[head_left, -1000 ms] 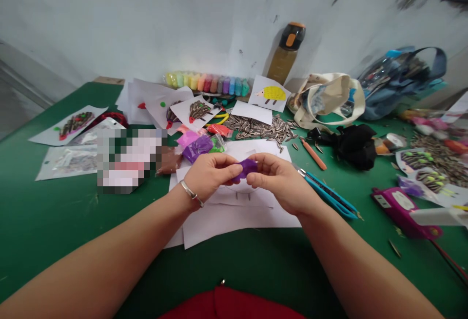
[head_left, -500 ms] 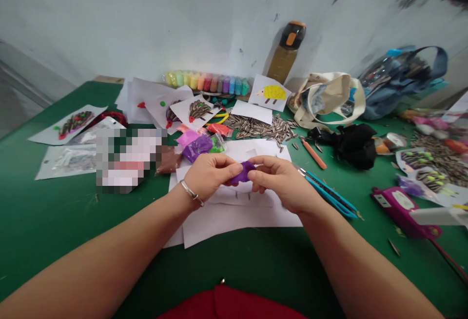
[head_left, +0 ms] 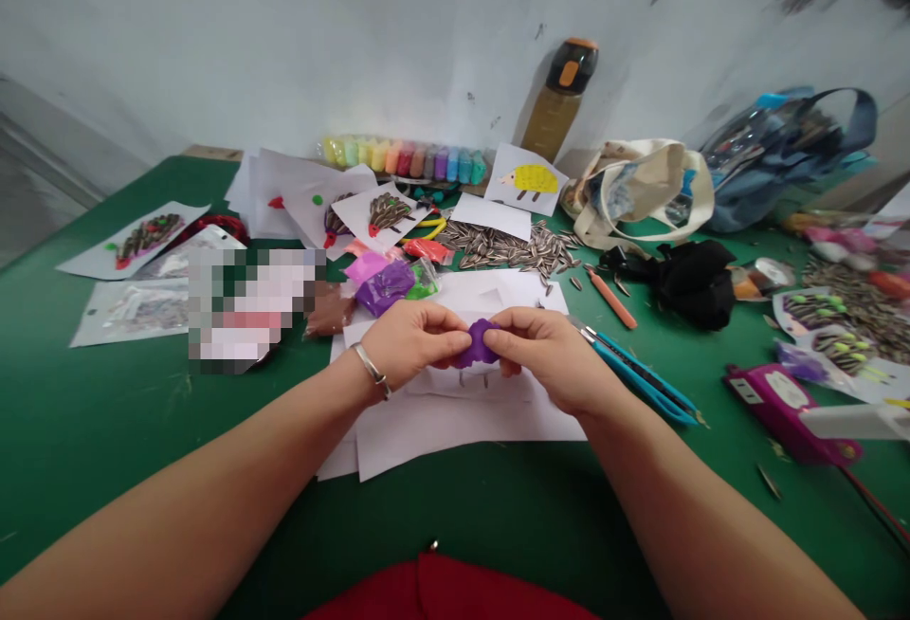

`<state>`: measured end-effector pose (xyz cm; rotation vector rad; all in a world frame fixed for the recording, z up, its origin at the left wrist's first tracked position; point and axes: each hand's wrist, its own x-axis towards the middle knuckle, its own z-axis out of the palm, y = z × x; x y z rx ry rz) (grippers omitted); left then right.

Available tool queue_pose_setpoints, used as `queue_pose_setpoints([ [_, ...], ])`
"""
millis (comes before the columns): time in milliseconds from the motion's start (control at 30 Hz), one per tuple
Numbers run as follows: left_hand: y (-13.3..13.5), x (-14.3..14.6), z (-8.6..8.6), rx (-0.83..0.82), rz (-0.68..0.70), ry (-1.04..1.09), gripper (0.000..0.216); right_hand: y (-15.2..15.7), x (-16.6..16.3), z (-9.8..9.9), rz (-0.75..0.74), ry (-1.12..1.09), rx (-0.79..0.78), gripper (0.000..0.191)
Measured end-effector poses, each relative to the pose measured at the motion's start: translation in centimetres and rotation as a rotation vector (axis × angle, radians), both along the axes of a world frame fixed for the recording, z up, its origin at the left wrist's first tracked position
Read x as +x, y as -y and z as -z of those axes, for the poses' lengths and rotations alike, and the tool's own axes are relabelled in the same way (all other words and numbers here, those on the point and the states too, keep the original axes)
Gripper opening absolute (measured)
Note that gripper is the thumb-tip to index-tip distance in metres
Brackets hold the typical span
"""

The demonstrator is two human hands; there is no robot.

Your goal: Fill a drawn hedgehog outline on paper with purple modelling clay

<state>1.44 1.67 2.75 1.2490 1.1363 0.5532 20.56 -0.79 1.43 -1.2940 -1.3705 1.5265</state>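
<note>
A flattened piece of purple modelling clay (head_left: 481, 343) is pinched between my two hands. My left hand (head_left: 407, 347), with a silver bangle at the wrist, grips its left side between thumb and forefinger. On the opposite side, my right hand (head_left: 551, 355) holds the clay the same way. Beneath them lie white paper sheets (head_left: 455, 421); the top one bears a drawing partly hidden by the hands. Just beyond my left hand sit a purple clay packet (head_left: 386, 287) and a pink one (head_left: 364, 265).
Sunflower seeds (head_left: 498, 248) are heaped behind the papers. To the right lie an orange pen-like tool (head_left: 611, 298), blue-handled tweezers (head_left: 640, 378) and a magenta device (head_left: 789, 411). A water bottle (head_left: 558, 103) and a cloth bag (head_left: 640, 193) stand by the wall.
The purple clay has turned between my fingers and now shows a rounder, more upright face with an uneven edge. Both hands have stayed in nearly the same place.
</note>
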Motion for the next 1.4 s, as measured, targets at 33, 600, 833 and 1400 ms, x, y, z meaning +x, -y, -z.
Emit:
queue_pose_setpoints([
  [33,0.0,0.0,0.0,0.008,0.004,0.0,0.01,0.0,0.0,0.0,0.005,-0.004,0.002,0.014],
  [600,-1.1,-1.7,0.1,0.381,0.046,-0.324,0.029,-0.2,-0.4,1.1,0.014,0.317,0.119,0.013],
  [833,-1.7,-2.5,-0.1,0.518,-0.009,-0.559,0.025,-0.1,-1.1,1.6,0.002,0.335,0.131,0.013],
  [1400,-1.4,-1.5,0.7,0.29,0.104,-0.324,0.026,0.0,-1.0,1.2,0.042,0.446,0.193,0.012],
])
